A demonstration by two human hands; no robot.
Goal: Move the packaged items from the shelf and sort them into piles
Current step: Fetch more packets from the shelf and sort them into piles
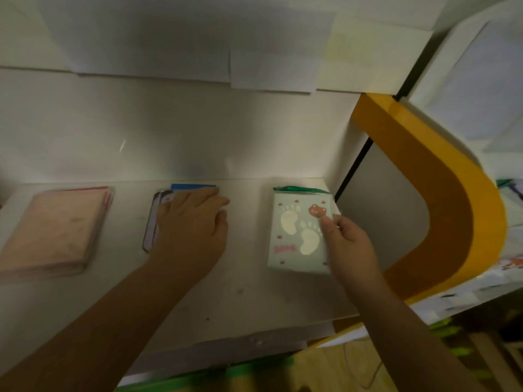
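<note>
Three groups of packaged items lie on a white shelf. At the left sits a blurred pile of pink packets. In the middle, my left hand rests palm down on a stack with a blue top edge and dark-rimmed sides, covering most of it. At the right lies a pale packet printed with two white footprints and a pink paw, on a pile with a green edge behind. My right hand pinches that packet's right edge between thumb and fingers.
The shelf's white back wall rises behind the piles. A curved orange panel closes the shelf on the right, very near my right hand. Below the shelf's front edge are green-edged boards and blurred clutter.
</note>
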